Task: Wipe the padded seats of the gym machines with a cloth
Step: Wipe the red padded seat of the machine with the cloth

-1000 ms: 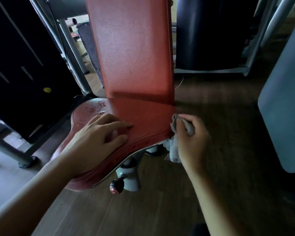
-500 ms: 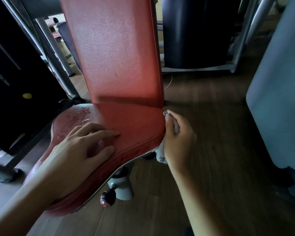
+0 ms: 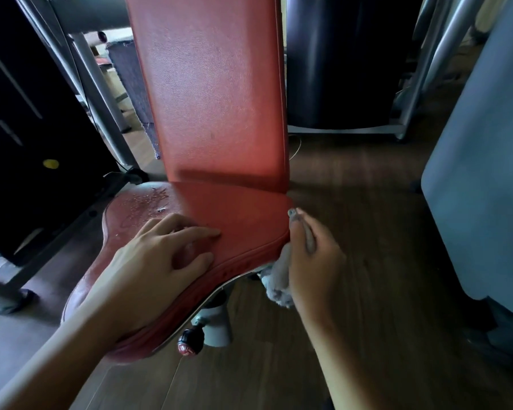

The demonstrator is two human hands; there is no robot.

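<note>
Seat pad (image 3: 243,220) sits centre-frame, my left hand (image 3: 160,261) still resting flat on it, fingers relaxed. My right hand (image 3: 314,261), clutching the cloth (image 3: 279,278), has slid along its 3 o'clock rim, so I judge the edge is being wiped; droplets (image 3: 148,202) at 10 o'clock remain.

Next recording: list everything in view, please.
seat: one, red, centre
backrest: one, red, upright behind seat
droplets: many, clear, seat's far left part
cloth: one, grey, at seat's right edge
knob: one, black and red, under seat
post: one, grey, under seat
left panel: one, black, far left
rear panel: one, black, behind backrest, right
cover: one, grey-blue, right edge
floor: one, brown wood, below
left hand: one, rests on seat
right hand: one, grips cloth
</note>
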